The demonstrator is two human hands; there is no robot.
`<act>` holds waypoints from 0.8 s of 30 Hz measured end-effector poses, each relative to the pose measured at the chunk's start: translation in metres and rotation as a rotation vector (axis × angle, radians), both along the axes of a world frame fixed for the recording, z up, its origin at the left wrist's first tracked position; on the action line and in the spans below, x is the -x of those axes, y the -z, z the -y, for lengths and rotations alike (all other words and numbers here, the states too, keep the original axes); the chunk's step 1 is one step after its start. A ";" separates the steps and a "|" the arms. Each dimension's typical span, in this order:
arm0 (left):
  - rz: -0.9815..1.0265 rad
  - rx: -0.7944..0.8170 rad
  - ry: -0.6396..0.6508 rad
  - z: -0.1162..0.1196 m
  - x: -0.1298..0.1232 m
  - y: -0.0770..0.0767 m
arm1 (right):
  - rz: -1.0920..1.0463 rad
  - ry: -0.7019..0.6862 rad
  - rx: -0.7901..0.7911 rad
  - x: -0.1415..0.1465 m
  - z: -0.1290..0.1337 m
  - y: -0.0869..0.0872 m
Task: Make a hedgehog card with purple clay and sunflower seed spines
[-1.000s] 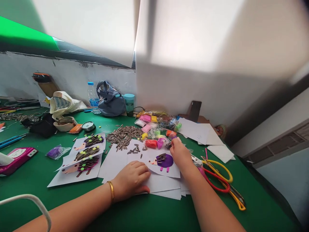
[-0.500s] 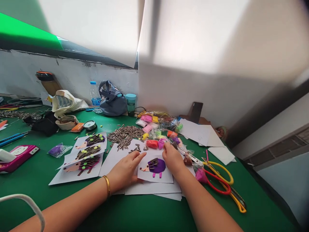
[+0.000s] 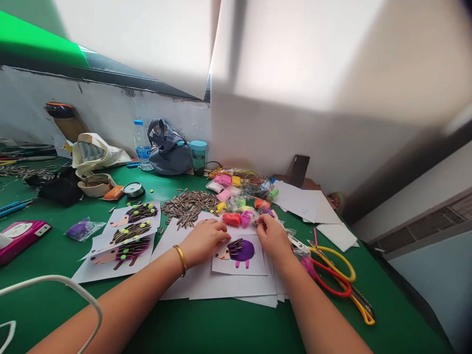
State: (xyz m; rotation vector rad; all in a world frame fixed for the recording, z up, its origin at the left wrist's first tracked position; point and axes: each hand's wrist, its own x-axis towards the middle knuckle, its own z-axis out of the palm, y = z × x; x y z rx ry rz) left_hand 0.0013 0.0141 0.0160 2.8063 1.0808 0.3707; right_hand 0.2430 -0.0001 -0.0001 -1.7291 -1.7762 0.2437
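A small white card (image 3: pixel 221 269) lies on larger white sheets (image 3: pixel 221 290), bearing a purple hedgehog (image 3: pixel 245 250) with dark striped seeds on its left part and pink legs. My left hand (image 3: pixel 206 239) is at the card's upper left, over a few loose seeds, its fingers bent and its fingertips partly hidden. At the card's upper right is my right hand (image 3: pixel 273 238), thumb and index finger pinched together; whatever lies between them is too small to name. Behind my left hand is a pile of striped seeds (image 3: pixel 191 204).
Finished-looking hedgehog cards (image 3: pixel 134 250) lie at left, near a magenta box (image 3: pixel 24 241). Bagged colored clay (image 3: pixel 232 219) sits behind the card. Scissors (image 3: pixel 335 280) with red and yellow handles are at right. A bag (image 3: pixel 169 157) and a teal-lidded cup (image 3: pixel 199 157) stand behind.
My left hand has moved up from the card's left edge toward its upper left corner. My right hand has shifted slightly right, off the card's edge. The view has turned slightly.
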 end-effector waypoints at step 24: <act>0.097 -0.024 -0.053 -0.006 0.007 0.024 | -0.175 -0.260 0.267 0.011 0.020 0.001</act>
